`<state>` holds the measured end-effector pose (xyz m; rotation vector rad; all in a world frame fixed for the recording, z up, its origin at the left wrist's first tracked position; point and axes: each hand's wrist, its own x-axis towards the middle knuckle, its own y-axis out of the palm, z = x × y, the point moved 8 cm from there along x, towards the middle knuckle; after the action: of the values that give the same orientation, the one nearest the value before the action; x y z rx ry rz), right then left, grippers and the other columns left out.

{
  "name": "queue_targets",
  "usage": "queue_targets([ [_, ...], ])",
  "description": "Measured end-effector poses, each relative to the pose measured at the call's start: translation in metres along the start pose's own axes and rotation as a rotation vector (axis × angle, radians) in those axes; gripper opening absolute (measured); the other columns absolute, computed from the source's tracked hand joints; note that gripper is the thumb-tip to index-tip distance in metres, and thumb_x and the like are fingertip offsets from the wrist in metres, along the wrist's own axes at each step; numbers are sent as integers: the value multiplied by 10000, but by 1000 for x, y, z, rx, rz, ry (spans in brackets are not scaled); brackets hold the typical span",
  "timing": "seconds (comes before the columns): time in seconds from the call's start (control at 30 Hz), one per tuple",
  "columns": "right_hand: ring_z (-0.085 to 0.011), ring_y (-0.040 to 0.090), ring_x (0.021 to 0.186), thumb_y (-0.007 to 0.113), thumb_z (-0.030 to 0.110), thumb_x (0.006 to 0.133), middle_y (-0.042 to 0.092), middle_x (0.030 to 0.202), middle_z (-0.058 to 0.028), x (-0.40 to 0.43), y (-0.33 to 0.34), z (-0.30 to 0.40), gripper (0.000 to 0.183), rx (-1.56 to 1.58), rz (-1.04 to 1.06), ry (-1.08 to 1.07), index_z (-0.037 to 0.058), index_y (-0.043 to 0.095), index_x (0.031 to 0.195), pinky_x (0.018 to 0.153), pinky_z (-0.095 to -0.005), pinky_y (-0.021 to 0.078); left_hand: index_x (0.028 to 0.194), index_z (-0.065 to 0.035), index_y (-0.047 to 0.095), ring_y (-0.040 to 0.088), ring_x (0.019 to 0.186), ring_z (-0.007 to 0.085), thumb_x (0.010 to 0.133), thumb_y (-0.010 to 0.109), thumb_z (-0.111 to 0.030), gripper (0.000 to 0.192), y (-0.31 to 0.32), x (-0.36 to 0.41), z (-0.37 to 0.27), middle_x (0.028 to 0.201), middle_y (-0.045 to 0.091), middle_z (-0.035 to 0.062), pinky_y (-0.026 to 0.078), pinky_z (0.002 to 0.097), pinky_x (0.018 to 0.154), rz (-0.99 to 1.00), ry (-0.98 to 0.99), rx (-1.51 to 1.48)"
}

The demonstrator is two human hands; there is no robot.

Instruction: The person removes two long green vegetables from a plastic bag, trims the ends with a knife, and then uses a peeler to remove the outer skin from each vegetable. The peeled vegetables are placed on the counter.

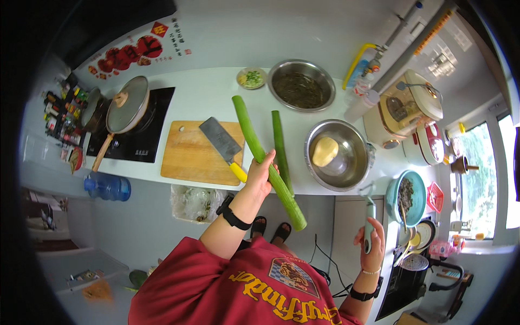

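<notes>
My left hand [261, 174] grips a long light-green gourd [252, 136] by its middle, holding it slanted over the counter's front edge. A darker, thinner green gourd [280, 142] lies on the counter just behind it. In my right hand [377, 239] is a Y-shaped peeler [370, 215] with a pale grey-green handle, its head pointing away from me and apart from the gourd. To the left, a cleaver [220, 139] with a yellow handle rests on a wooden cutting board [183, 156]. A peeled potato [325, 152] sits in a steel bowl [357, 178] on the right.
A steel basin [276, 71] of dark strands and a small plate of chopped greens [251, 79] stand at the back. At left, a lidded pan [129, 103] is on the cooktop [162, 122]. A lined bin [178, 209] stands below the counter. A turquoise bowl [418, 215] is at right.
</notes>
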<state>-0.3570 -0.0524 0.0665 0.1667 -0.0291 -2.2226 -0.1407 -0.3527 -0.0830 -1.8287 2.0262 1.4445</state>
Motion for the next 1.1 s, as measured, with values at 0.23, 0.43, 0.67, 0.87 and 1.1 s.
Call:
queue_targets([
  [0.23,-373,611,1135,574,123,931,618,1208,-250,75,138,17,534,268,615,1,-18,307,1372,961,-436,489,1051,-104,465,544,681,146,1010,504,-348,250,-53,-53,-88,845,526,30,482,314,596,-13,262,69],
  [0.43,-115,631,661,581,-7,925,646,898,-67,109,227,-2,294,84,616,-79,-25,476,1199,620,-236,528,1319,-72,481,577,847,126,1022,462,-378,427,-137,-119,-131,969,603,40,491,272,755,-87,354,441],
  [0.67,-81,499,531,454,175,1030,617,800,-60,90,332,-39,142,274,598,75,46,486,1079,468,-222,398,1475,-123,358,601,858,137,1036,417,-378,512,-188,-190,-130,1061,609,41,508,271,717,-46,253,258],
  [0.87,-91,532,516,577,185,963,645,832,-106,-10,437,-45,225,94,860,23,44,426,1053,438,-207,426,1469,-185,397,594,782,112,1046,395,-359,457,-235,-216,-151,943,604,-7,529,279,654,-161,154,235],
  [1.1,-100,537,513,626,152,931,650,859,-120,-97,520,-79,348,191,1053,107,33,355,1116,438,-207,441,1459,-172,405,591,744,83,1057,372,-302,424,-288,-228,-167,1092,646,5,508,244,599,-96,107,-79],
])
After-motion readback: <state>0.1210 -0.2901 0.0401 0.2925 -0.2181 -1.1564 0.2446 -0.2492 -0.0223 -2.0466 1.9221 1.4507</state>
